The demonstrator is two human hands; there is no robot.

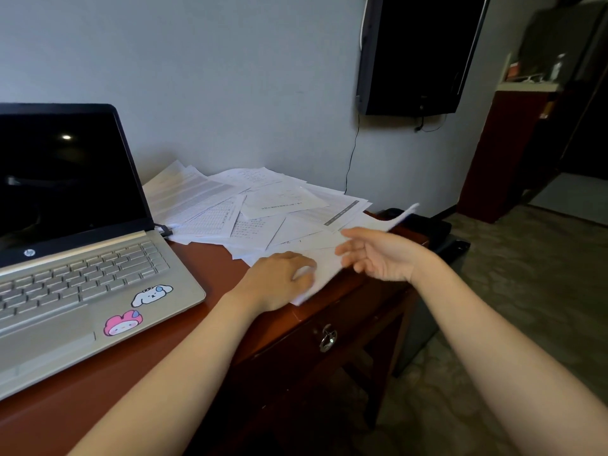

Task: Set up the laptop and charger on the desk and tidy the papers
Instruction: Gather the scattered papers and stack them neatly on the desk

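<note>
An open silver laptop (75, 268) with a dark screen and two cartoon stickers stands on the left of the red-brown desk (210, 258). A black charger plug (163, 229) sits in its right side. Loose printed papers (263, 205) lie spread in a messy pile at the desk's back right. My left hand (279, 278) pinches the near edge of one white sheet (325, 268), which lifts up toward the right. My right hand (378, 255) hovers at that sheet's right side, fingers loosely spread, holding nothing I can make out.
A desk drawer with a metal ring pull (327, 339) faces me below the papers. A black case (437, 232) stands beside the desk's right end. A dark wall-mounted TV (418, 54) hangs above, its cable (352, 156) running down the wall. Carpeted floor lies to the right.
</note>
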